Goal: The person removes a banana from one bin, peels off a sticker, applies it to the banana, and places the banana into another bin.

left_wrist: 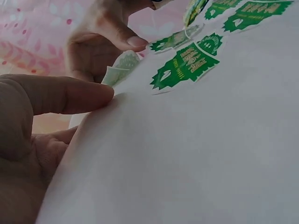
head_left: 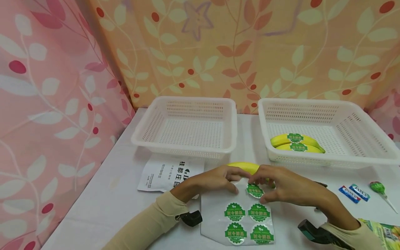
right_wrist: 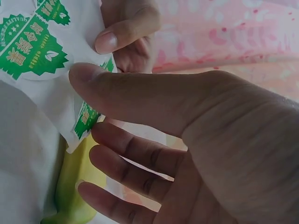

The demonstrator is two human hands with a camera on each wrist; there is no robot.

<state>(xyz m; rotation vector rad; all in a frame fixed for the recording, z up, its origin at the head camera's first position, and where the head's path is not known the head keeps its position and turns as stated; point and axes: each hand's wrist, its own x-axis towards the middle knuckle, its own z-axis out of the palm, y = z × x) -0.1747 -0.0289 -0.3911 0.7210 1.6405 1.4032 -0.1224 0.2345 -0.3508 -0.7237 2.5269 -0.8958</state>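
A white sheet of round green stickers (head_left: 234,227) lies at the front middle of the table. Its upper edge is pinched by my left hand (head_left: 215,178), thumb on top and fingers beneath in the left wrist view. My right hand (head_left: 285,184) holds the sheet's upper right corner, thumb and index finger on either side of the top sticker (head_left: 254,191). In the left wrist view one sticker's edge (left_wrist: 122,67) stands up from the bent sheet. Just behind the hands lies a yellow banana (head_left: 243,166), partly covered by them.
A white basket (head_left: 184,150) stands at the back left. Another white basket (head_left: 331,160) holds bananas (head_left: 297,143) with green stickers. A white pouch (head_left: 159,173) lies left of the sheet. On the right are small blue-and-red packets (head_left: 350,194), a lollipop (head_left: 378,188) and a green-yellow package (head_left: 387,232).
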